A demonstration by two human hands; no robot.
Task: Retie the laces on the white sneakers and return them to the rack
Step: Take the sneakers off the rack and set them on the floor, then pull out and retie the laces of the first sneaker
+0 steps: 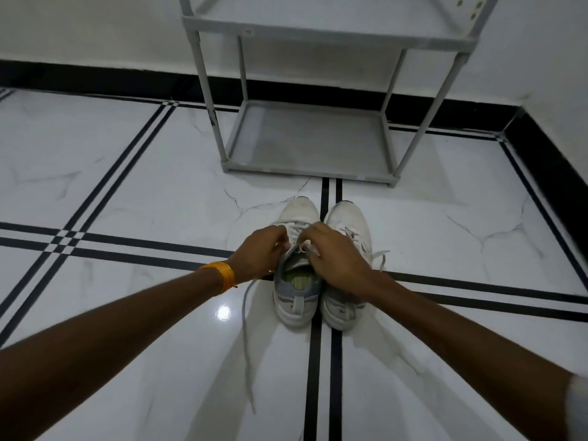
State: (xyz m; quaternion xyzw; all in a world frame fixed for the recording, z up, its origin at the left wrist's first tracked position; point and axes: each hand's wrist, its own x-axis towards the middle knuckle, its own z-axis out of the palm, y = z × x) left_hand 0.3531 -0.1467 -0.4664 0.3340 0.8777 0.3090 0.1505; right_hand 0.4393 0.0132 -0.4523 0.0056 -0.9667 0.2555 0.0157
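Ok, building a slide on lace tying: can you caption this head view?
Both hands, left and right, work the laces of the left white sneaker on the floor before an empty grey rack.

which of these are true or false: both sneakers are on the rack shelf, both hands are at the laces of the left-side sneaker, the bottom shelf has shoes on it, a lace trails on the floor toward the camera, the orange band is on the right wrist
1. Both sneakers are on the rack shelf. False: the left-side sneaker and right-side sneaker stand on the floor in front of the rack.
2. Both hands work the left-side sneaker's laces. True: left hand and right hand meet there.
3. The bottom shelf holds shoes. False: it is bare.
4. A loose lace trails toward the camera. True.
5. The orange band is on the right wrist. False: left wrist.
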